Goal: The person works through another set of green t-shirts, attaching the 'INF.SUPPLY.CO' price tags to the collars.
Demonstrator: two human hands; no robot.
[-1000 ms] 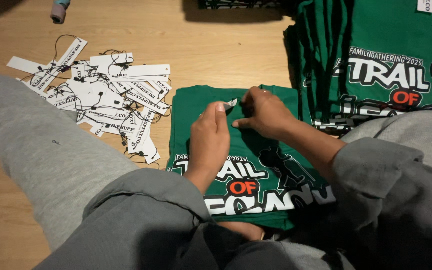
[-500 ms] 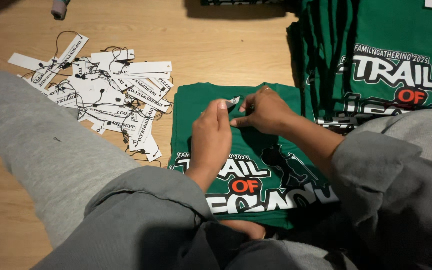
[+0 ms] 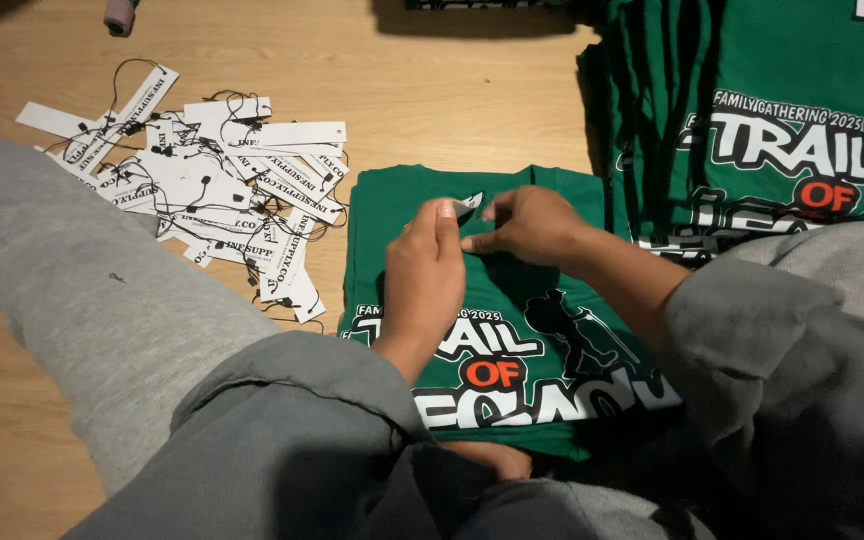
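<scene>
A folded green T-shirt [image 3: 392, 200] with a white, orange and black print lies on the wooden floor in front of me. Both hands meet at its collar. My left hand [image 3: 427, 275] pinches a small white label [image 3: 468, 203] between thumb and fingers. My right hand [image 3: 527, 225] grips the shirt fabric right beside the label, fingers closed. Grey sleeves cover both forearms.
A loose heap of white paper hang tags with black strings [image 3: 207, 190] lies to the left on the wooden floor [image 3: 452, 90]. A stack of folded green printed shirts [image 3: 752, 130] sits at the upper right. My grey-clad legs [image 3: 102, 320] fill the lower left.
Both hands stay at the collar; the left hand's fingers have shifted slightly on the white label. The view has drifted a little.
</scene>
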